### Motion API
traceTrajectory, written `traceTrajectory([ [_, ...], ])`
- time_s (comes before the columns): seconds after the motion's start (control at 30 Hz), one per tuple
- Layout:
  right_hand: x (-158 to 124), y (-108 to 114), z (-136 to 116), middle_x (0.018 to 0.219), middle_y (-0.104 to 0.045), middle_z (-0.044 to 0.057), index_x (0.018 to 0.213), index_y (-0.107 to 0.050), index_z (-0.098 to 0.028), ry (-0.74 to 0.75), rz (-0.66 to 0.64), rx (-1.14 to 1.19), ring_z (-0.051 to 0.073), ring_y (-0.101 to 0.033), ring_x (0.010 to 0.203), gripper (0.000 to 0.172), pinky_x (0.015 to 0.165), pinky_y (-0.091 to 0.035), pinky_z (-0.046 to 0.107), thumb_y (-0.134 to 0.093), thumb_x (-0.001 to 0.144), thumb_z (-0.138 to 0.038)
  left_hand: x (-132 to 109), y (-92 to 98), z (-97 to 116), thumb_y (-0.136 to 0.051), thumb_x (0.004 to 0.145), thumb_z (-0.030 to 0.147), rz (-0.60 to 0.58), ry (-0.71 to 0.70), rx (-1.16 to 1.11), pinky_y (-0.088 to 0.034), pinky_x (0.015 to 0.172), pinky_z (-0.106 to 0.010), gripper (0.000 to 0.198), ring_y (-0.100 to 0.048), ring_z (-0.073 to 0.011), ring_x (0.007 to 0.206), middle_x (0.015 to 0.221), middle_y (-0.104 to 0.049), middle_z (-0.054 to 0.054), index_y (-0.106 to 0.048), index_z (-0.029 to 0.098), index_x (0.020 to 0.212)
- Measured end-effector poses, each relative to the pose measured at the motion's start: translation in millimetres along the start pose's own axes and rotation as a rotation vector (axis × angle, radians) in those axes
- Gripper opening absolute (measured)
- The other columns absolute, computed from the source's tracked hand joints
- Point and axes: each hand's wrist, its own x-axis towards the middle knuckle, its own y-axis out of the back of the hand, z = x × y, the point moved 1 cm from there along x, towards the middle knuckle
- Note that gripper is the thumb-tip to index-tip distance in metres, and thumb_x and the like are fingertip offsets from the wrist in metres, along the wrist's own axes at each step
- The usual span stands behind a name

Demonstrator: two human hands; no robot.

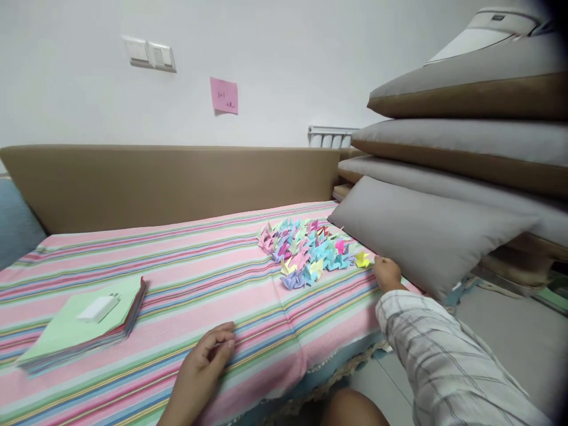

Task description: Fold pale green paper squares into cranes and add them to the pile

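"Yellow paper is making up that bird [362, 259] by the right grip [387, 274], isn't it?"

"Yes. It is sitting at the edge of the bunch of birds [306, 251], on the stripy cloth [177, 296]. The right grip is resting just beside it, looking bent, but its fingertips are hiding. I can't tell if they are touching or holding anything."

"And the left grip [206, 364]?"

"It is lying loose and half curled, with nothing showing in it."

"What is worrying you?"

"Birds are sitting so close together that a quick push could be tipping lots of them. A hard pinch could be squashing a wing, as the paper is looking thin. That gray pillow [426, 231] is leaning near them, so a bump could be sliding it onto them. The plug [100, 307] is resting on the green paper [53, 337], and a tug on the cloth could be rolling it off."

"What aren't you seeing well?"

"Birds are covering each other, so I'm losing count. Only the top of the knee [355, 408] is showing. The note [224, 96] is looking hard to read."
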Motion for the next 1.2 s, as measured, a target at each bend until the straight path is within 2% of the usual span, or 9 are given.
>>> traceTrajectory([
  [0.17,-20.6,21.3,-56.5,0.106,-0.063,0.017,0.106,-0.061,-0.008,0.081,0.219,0.312,0.023,-0.057,0.096,0.046,0.080,-0.043,0.030,-0.030,0.084,-0.033,-5.5,0.4,5.3,-0.061,0.069,0.051,-0.011,-0.070,0.026,-0.047,0.088,-0.039,0.031,-0.059,-0.0282,0.105,0.110,-0.065,-0.010,-0.069,0.021,0.075],
  [0.27,-60.0,29.3,-109.7,0.103,-0.063,0.011,0.110,-0.056,-0.012,0.176,0.245,0.513,0.016,-0.059,0.086,0.048,0.070,-0.046,0.024,-0.027,0.087,-0.042,-4.4,7.6,5.7,-0.060,0.071,0.050,-0.008,-0.099,0.068,-0.048,0.086,-0.036,0.030,-0.060,-0.0267,0.102,0.107,-0.067,-0.008,-0.068,0.022,0.075],
  [0.43,-185.9,21.0,-166.3,0.085,-0.061,0.003,0.097,-0.056,-0.019,0.186,-0.072,1.301,0.011,-0.056,0.067,0.032,0.053,-0.043,0.020,-0.046,0.083,-0.046,6.3,53.7,4.4,-0.057,0.069,0.053,0.201,-0.087,0.250,-0.045,0.087,-0.036,0.033,-0.061,-0.0269,0.098,0.106,-0.067,-0.005,-0.067,0.025,0.082],
  [0.53,-259.4,0.8,-164.1,0.072,-0.058,0.000,0.087,-0.057,-0.019,0.198,-0.286,1.302,0.011,-0.054,0.060,0.029,0.052,-0.043,0.021,-0.044,0.086,-0.044,4.3,101.6,6.0,-0.052,0.072,0.051,0.433,-0.030,0.467,-0.045,0.082,-0.035,0.032,-0.061,-0.0266,0.095,0.103,-0.068,-0.001,-0.066,0.027,0.088],
  [0.63,-299.9,-22.5,-150.2,0.074,-0.062,0.002,0.080,-0.062,-0.018,0.382,-0.499,1.045,0.014,-0.058,0.070,0.024,0.065,-0.047,0.025,-0.051,0.084,-0.039,-7.9,154.5,7.9,-0.047,0.078,0.047,0.583,0.130,0.672,-0.044,0.080,-0.032,0.033,-0.060,-0.0213,0.088,0.104,-0.066,0.003,-0.064,0.025,0.098],
  [0.77,-308.3,-46.0,-140.6,0.080,-0.064,0.004,0.080,-0.065,-0.018,0.647,-0.582,0.823,0.017,-0.059,0.078,0.023,0.073,-0.046,0.028,-0.049,0.084,-0.035,-22.4,217.7,3.2,-0.045,0.080,0.052,0.652,0.371,0.871,-0.043,0.080,-0.030,0.043,-0.058,-0.0208,0.093,0.108,-0.064,0.003,-0.062,0.025,0.109],
  [0.9,-306.9,-60.7,-139.8,0.082,-0.065,0.006,0.080,-0.065,-0.018,0.641,-0.613,0.733,0.019,-0.059,0.080,0.027,0.075,-0.045,0.029,-0.047,0.084,-0.038,-23.7,251.8,-7.0,-0.043,0.083,0.046,0.507,0.295,1.044,-0.043,0.081,-0.029,0.038,-0.059,-0.0228,0.098,0.110,-0.066,-0.001,-0.067,0.023,0.103],
  [1.07,-310.6,-68.4,-137.2,0.089,-0.066,0.007,0.084,-0.066,-0.018,0.623,-0.654,0.625,0.021,-0.060,0.086,0.032,0.078,-0.044,0.030,-0.046,0.083,-0.043,-9.4,249.9,-16.5,-0.049,0.079,0.038,0.320,0.171,1.031,-0.043,0.083,-0.028,0.031,-0.061,-0.0231,0.098,0.105,-0.068,-0.005,-0.069,0.021,0.096],
  [1.2,-311.3,-69.3,-135.1,0.090,-0.067,0.006,0.083,-0.066,-0.019,0.630,-0.682,0.566,0.021,-0.060,0.087,0.034,0.078,-0.044,0.029,-0.045,0.082,-0.046,15.7,231.1,-21.7,-0.051,0.077,0.034,0.319,0.151,0.972,-0.041,0.091,-0.028,0.025,-0.058,-0.0228,0.105,0.109,-0.066,-0.004,-0.071,0.023,0.089],
])
